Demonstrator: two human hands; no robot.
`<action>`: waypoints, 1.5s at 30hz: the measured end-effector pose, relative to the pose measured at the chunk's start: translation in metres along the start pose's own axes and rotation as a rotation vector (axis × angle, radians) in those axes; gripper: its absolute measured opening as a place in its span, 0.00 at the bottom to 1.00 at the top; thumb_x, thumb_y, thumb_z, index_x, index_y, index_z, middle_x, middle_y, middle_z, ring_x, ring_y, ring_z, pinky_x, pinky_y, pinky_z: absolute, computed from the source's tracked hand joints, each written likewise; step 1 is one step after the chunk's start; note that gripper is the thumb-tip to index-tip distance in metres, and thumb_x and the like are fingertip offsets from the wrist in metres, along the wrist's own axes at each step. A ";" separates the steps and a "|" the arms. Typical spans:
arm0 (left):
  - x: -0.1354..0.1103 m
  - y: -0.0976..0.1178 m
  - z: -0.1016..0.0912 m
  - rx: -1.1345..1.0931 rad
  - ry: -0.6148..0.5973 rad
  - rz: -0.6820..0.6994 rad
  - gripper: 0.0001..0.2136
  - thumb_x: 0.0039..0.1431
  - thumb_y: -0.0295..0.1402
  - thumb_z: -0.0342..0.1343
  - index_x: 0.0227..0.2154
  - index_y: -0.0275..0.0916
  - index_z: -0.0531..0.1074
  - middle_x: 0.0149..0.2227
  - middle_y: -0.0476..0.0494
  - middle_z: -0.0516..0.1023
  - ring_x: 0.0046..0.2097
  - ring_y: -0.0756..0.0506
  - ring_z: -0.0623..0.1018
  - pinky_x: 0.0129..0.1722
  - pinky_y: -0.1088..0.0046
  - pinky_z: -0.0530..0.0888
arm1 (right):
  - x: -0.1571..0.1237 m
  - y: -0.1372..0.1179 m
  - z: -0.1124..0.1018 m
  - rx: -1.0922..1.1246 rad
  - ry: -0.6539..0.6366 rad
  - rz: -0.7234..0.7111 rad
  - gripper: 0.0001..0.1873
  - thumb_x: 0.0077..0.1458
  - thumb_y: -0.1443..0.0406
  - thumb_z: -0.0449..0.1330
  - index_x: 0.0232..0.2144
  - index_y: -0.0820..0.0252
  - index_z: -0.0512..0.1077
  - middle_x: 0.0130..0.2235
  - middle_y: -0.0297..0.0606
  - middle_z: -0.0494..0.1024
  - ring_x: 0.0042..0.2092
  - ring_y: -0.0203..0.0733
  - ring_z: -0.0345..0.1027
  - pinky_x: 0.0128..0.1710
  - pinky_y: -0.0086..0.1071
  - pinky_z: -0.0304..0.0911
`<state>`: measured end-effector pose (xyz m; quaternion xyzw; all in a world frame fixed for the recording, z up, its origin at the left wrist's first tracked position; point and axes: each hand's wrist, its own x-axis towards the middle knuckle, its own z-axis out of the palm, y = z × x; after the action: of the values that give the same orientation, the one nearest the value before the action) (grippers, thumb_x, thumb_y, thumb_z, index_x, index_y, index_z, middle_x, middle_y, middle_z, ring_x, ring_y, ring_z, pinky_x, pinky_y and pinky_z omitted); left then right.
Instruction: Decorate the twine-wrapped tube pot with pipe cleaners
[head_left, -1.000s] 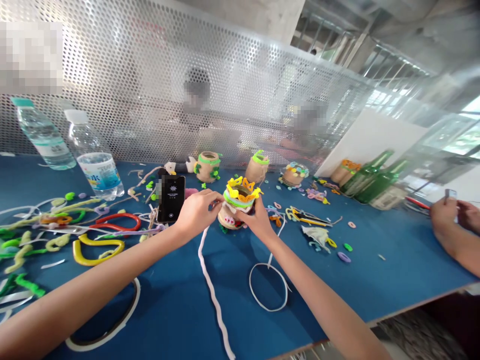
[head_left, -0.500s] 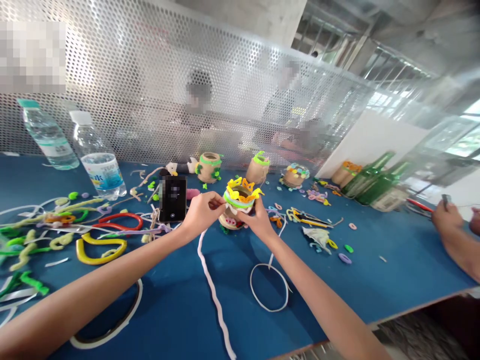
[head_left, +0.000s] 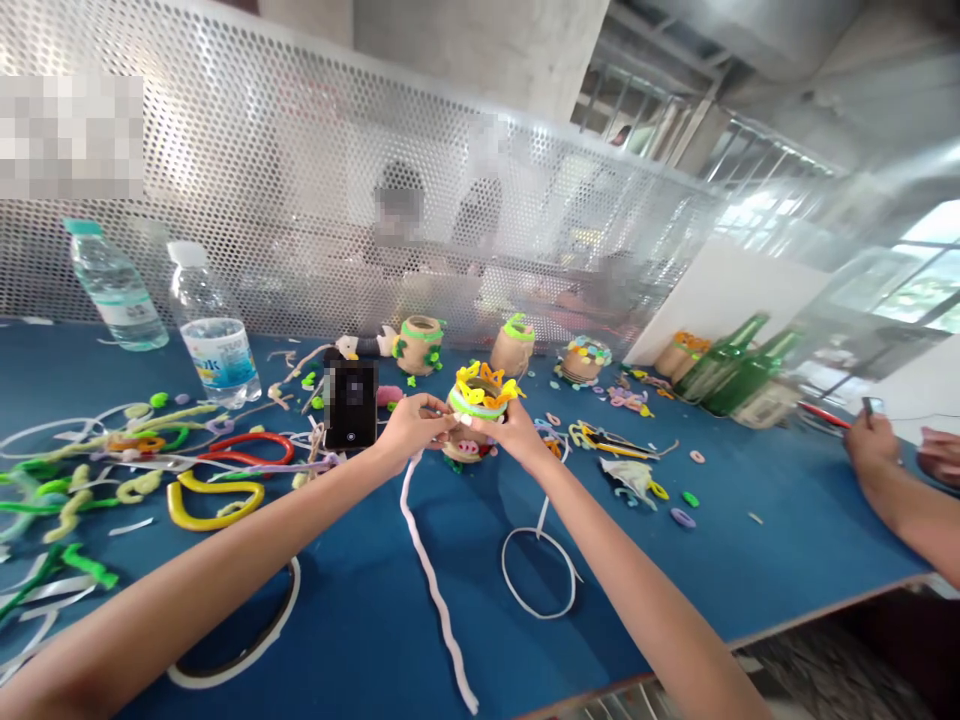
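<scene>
Near the table's middle, both hands are at a brown jar (head_left: 469, 447) with a yellow crown-like rim of bent pipe cleaners and green and white bands. My left hand (head_left: 411, 432) is closed, thumb and fingers pinching at the white band on the jar's left side. From beneath it a pale pink fuzzy pipe cleaner (head_left: 435, 590) trails down the table; its upper end is hidden. Wrapped round the jar's right side is my right hand (head_left: 521, 435), its thumb pressing on the white band at the front.
Behind stand several decorated jars (head_left: 512, 345) and a phone (head_left: 351, 405). Water bottles (head_left: 217, 350), red-handled and yellow-handled scissors (head_left: 214, 505) and loose pipe cleaners lie left. A tape ring (head_left: 247, 660) is in front. Green bottles (head_left: 739, 370) and another person's hands (head_left: 874, 440) are right.
The camera view has shifted slightly, moving the surroundings in the picture. My hands stay on the jar, with the left fingers still at its white band.
</scene>
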<state>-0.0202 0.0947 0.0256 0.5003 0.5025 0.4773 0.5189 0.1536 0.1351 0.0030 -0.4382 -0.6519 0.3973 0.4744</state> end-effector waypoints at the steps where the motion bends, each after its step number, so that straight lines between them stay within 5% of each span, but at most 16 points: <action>1: -0.001 -0.001 0.000 0.017 -0.010 0.013 0.08 0.48 0.27 0.63 0.26 0.35 0.67 0.19 0.52 0.72 0.21 0.53 0.72 0.25 0.75 0.74 | 0.002 0.000 -0.002 0.005 -0.024 -0.005 0.32 0.33 0.57 0.70 0.43 0.59 0.67 0.49 0.43 0.74 0.51 0.52 0.68 0.53 0.47 0.60; 11: -0.009 -0.010 0.003 0.259 0.029 0.242 0.04 0.44 0.28 0.59 0.19 0.36 0.71 0.19 0.49 0.74 0.22 0.51 0.72 0.22 0.77 0.66 | 0.003 0.010 -0.025 0.126 -0.143 -0.003 0.36 0.35 0.56 0.69 0.49 0.55 0.65 0.52 0.40 0.72 0.55 0.51 0.64 0.54 0.44 0.60; 24: -0.003 -0.020 0.009 0.254 0.005 0.238 0.09 0.45 0.38 0.56 0.20 0.36 0.71 0.21 0.47 0.75 0.24 0.49 0.72 0.23 0.76 0.66 | -0.014 0.003 0.001 0.140 0.064 -0.071 0.33 0.39 0.57 0.66 0.48 0.55 0.61 0.48 0.39 0.71 0.51 0.48 0.65 0.52 0.41 0.62; 38: 0.000 -0.020 0.014 0.178 -0.041 0.235 0.13 0.46 0.41 0.57 0.20 0.35 0.72 0.20 0.47 0.75 0.22 0.51 0.70 0.23 0.77 0.65 | -0.015 0.005 0.002 0.111 0.086 -0.070 0.28 0.40 0.57 0.65 0.44 0.54 0.62 0.45 0.38 0.72 0.47 0.47 0.67 0.48 0.39 0.64; 45: 0.002 -0.018 0.013 0.246 -0.029 0.258 0.14 0.47 0.42 0.56 0.19 0.35 0.70 0.18 0.49 0.72 0.21 0.51 0.69 0.20 0.77 0.62 | -0.016 0.008 0.001 0.121 0.066 -0.071 0.33 0.41 0.57 0.65 0.50 0.55 0.60 0.46 0.39 0.72 0.49 0.48 0.67 0.50 0.39 0.63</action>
<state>-0.0073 0.0953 0.0075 0.6272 0.4813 0.4675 0.3955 0.1563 0.1224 -0.0088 -0.3981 -0.6258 0.4042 0.5353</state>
